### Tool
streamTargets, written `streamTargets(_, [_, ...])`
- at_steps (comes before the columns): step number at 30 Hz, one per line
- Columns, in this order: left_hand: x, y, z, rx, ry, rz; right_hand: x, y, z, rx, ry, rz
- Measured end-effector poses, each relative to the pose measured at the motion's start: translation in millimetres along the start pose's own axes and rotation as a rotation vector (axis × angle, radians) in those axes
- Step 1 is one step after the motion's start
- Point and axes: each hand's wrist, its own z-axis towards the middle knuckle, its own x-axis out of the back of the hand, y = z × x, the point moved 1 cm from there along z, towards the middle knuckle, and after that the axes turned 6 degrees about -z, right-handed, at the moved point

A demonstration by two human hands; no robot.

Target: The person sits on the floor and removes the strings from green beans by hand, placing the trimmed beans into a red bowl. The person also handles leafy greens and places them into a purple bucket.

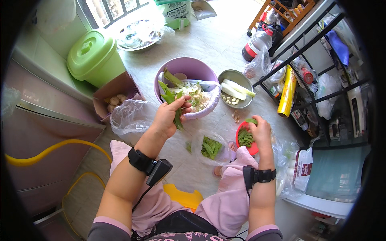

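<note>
My left hand [173,113] holds several flat green pea pods [177,120] over the near left rim of a purple bucket [187,64]. Plant scraps [194,95] lie in the white bag lining that bucket. Between finger and thumb of my right hand [261,131] is one green pod piece [251,121], above a red bowl [254,148] with more pod pieces [245,137]. An open clear plastic bag of green pods [211,147] sits on the floor between my hands and feet. Beyond the red bowl, a metal bowl [245,102] contains white vegetable stalks [233,92] and peeled garlic cloves [230,100].
A cardboard box [99,104] of garlic bulbs and a lidded green bin [93,57] stand at left, beside a clear bag [132,120]. To the right are a black metal rack [313,102], a large bottle [256,45] and bagged paper cups [301,168]. Garlic skins lie near the metal bowl.
</note>
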Motion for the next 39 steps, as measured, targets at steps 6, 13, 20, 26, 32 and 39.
streamTargets(6, [-2.4, -3.2, 0.6, 0.002, -0.034, -0.015, -35.7, 5.2, 3.1, 0.048, -0.151, 0.019])
streamTargets(13, [-6.2, -5.3, 3.4, 0.009, -0.022, 0.004, -134.5, -82.3, -13.4, -0.300, -0.504, 0.982])
streamTargets(20, [-0.4, 6.5, 4.0, -0.005, 0.002, -0.012, -158.0, -100.0, -12.9, -0.477, -0.462, 1.117])
streamTargets(26, [7.6, 16.3, -1.2, -0.036, -0.007, -0.001, -124.9, -111.8, -0.7, -0.003, -0.134, 0.631])
streamTargets(32, [7.7, 16.1, -7.8, 0.030, -0.072, 0.057, -85.9, -135.9, 29.0, 0.350, 0.130, 0.373])
streamTargets(39, [7.3, 13.5, -11.6, 0.085, -0.064, 0.190, -67.0, -150.3, 22.3, 0.356, -0.260, 0.961])
